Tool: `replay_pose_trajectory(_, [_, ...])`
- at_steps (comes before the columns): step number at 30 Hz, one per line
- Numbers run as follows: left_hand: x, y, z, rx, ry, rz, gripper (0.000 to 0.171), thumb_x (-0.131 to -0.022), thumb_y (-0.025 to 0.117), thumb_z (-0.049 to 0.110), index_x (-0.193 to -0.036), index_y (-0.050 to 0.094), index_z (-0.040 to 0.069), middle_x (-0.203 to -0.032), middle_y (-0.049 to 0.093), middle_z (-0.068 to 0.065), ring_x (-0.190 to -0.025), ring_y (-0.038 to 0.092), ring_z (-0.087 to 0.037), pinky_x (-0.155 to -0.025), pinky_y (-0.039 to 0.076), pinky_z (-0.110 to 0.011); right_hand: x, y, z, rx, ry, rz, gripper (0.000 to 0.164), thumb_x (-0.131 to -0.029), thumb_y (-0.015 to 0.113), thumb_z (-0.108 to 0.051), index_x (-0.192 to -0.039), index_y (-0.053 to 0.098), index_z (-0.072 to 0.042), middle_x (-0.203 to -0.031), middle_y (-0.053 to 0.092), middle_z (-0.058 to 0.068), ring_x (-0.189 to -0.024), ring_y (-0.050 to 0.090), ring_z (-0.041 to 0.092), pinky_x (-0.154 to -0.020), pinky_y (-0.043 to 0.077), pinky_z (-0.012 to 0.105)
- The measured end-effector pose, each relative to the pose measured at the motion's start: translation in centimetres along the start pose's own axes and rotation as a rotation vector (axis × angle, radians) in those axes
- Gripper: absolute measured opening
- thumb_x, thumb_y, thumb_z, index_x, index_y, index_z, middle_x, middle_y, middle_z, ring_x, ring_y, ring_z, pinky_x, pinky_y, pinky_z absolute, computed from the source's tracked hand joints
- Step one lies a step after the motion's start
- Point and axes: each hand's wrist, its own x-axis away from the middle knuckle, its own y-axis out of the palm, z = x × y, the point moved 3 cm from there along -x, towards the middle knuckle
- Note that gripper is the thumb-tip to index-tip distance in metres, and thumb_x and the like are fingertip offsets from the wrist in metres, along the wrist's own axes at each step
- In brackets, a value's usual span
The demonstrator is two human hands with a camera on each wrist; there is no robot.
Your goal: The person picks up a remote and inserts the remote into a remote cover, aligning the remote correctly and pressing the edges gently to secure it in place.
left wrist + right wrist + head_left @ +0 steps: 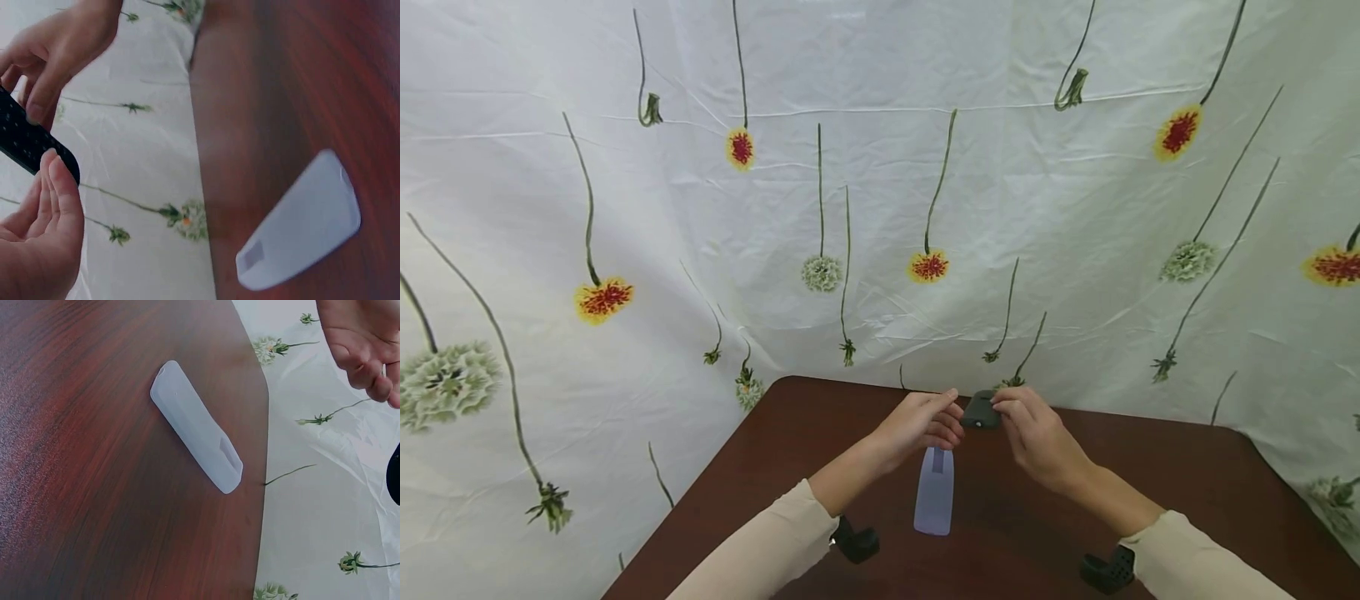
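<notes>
My right hand (1037, 433) pinches a black remote control (981, 410) above the far part of the table. In the left wrist view, the remote (25, 134) shows its small buttons, with the right thumb at its edge. My left hand (917, 425) is raised beside the remote, palm inward and fingers loosely extended. In the right wrist view, a gap shows between the left hand (365, 344) and the black remote (394, 475), which is cut off by the frame edge. A pale, long, tapered cover (935, 492) with a slot near its narrow end lies below the left hand.
The dark reddish-brown table (1015, 525) has its far edge close to a white flower-print cloth (880, 208) hanging behind and at the sides. Black devices are worn at the left wrist (856, 542) and right wrist (1107, 572).
</notes>
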Motion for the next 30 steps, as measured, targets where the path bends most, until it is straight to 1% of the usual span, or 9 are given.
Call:
replay_pose_trajectory(1, [0.0, 0.1, -0.1, 0.046, -0.047, -0.012, 0.044, -0.107, 0.057, 0.039, -0.109, 0.067, -0.004, -0.087, 0.07, -0.011, -0.075, 0.069, -0.019, -0.073, 0.06, -0.033, -0.1, 0.0, 0.0, 0.004, -0.013, -0.009, 0.028, -0.113, 0.036, -0.012, -0.109, 0.058, 0.005, -0.113, 0.059, 0.017, -0.099, 0.062, 0.03, -0.082, 0.053, 0.038])
replay_pose_trajectory(3, [0.1, 0.3, -0.2, 0.12, -0.109, -0.027, 0.044, -0.106, 0.059, 0.039, -0.111, 0.066, -0.004, -0.086, 0.07, -0.008, -0.072, 0.068, -0.016, -0.07, 0.059, -0.03, -0.2, 0.1, -0.1, 0.014, -0.049, -0.024, 0.028, -0.113, 0.035, -0.011, -0.109, 0.058, 0.004, -0.113, 0.059, 0.016, -0.1, 0.061, 0.03, -0.083, 0.053, 0.038])
replay_pose_trajectory(5, [0.1, 0.4, -0.2, 0.174, -0.146, -0.033, 0.041, -0.104, 0.062, 0.034, -0.116, 0.067, -0.005, -0.088, 0.07, -0.008, -0.071, 0.068, -0.015, -0.07, 0.058, -0.029, -0.2, 0.2, -0.2, 0.017, -0.081, -0.035, 0.029, -0.113, 0.033, -0.01, -0.109, 0.059, 0.004, -0.115, 0.058, 0.016, -0.101, 0.06, 0.029, -0.086, 0.052, 0.038])
replay_pose_trajectory(7, [0.1, 0.4, -0.3, 0.201, -0.161, -0.036, 0.039, -0.103, 0.064, 0.027, -0.12, 0.066, -0.008, -0.092, 0.071, -0.009, -0.072, 0.068, -0.015, -0.071, 0.058, -0.029, -0.2, 0.3, -0.3, 0.018, -0.11, -0.042, 0.029, -0.113, 0.033, -0.009, -0.109, 0.059, 0.004, -0.115, 0.058, 0.016, -0.102, 0.06, 0.029, -0.087, 0.051, 0.038])
replay_pose_trajectory(9, [0.1, 0.4, -0.4, 0.214, -0.167, -0.028, 0.037, -0.102, 0.065, 0.02, -0.123, 0.066, -0.01, -0.097, 0.072, -0.01, -0.075, 0.069, -0.015, -0.073, 0.058, -0.029, -0.2, 0.4, -0.3, 0.02, -0.135, -0.042, 0.029, -0.113, 0.033, -0.008, -0.109, 0.059, 0.004, -0.116, 0.059, 0.017, -0.102, 0.06, 0.029, -0.087, 0.051, 0.038])
replay_pose_trajectory(13, [0.2, 0.5, -0.5, 0.235, -0.167, -0.008, 0.033, -0.102, 0.065, 0.013, -0.122, 0.066, -0.013, -0.104, 0.072, -0.013, -0.081, 0.071, -0.015, -0.076, 0.059, -0.028, 0.0, 0.6, -0.4, 0.024, -0.156, -0.046, 0.029, -0.113, 0.033, -0.007, -0.109, 0.059, 0.004, -0.115, 0.059, 0.017, -0.102, 0.06, 0.029, -0.086, 0.052, 0.039])
replay_pose_trajectory(21, [0.5, 1.0, -0.6, 0.296, -0.179, 0.039, 0.032, -0.1, 0.065, 0.008, -0.123, 0.065, -0.014, -0.102, 0.074, -0.012, -0.082, 0.072, -0.014, -0.073, 0.059, -0.026, 0.3, 0.5, -0.2, 0.034, -0.155, -0.087, 0.032, -0.113, 0.033, -0.01, -0.108, 0.061, 0.003, -0.114, 0.06, 0.015, -0.102, 0.06, 0.03, -0.085, 0.054, 0.042])
replay_pose_trajectory(25, [0.5, 1.3, -0.6, 0.301, -0.173, 0.037, 0.033, -0.1, 0.064, 0.008, -0.123, 0.065, -0.015, -0.099, 0.074, -0.012, -0.08, 0.072, -0.013, -0.071, 0.058, -0.025, 0.4, 0.2, -0.1, 0.029, -0.147, -0.126, 0.033, -0.113, 0.033, -0.011, -0.109, 0.062, 0.002, -0.115, 0.06, 0.015, -0.104, 0.06, 0.031, -0.086, 0.054, 0.043])
replay_pose_trajectory(30, [0.5, 1.4, -0.8, 0.301, -0.141, 0.007, 0.029, -0.099, 0.064, 0.006, -0.12, 0.067, -0.014, -0.101, 0.074, -0.014, -0.08, 0.073, -0.016, -0.074, 0.059, -0.028, 0.3, -0.1, -0.1, 0.035, -0.129, -0.159, 0.034, -0.112, 0.032, -0.013, -0.108, 0.063, 0.001, -0.115, 0.06, 0.014, -0.104, 0.06, 0.03, -0.086, 0.055, 0.042])
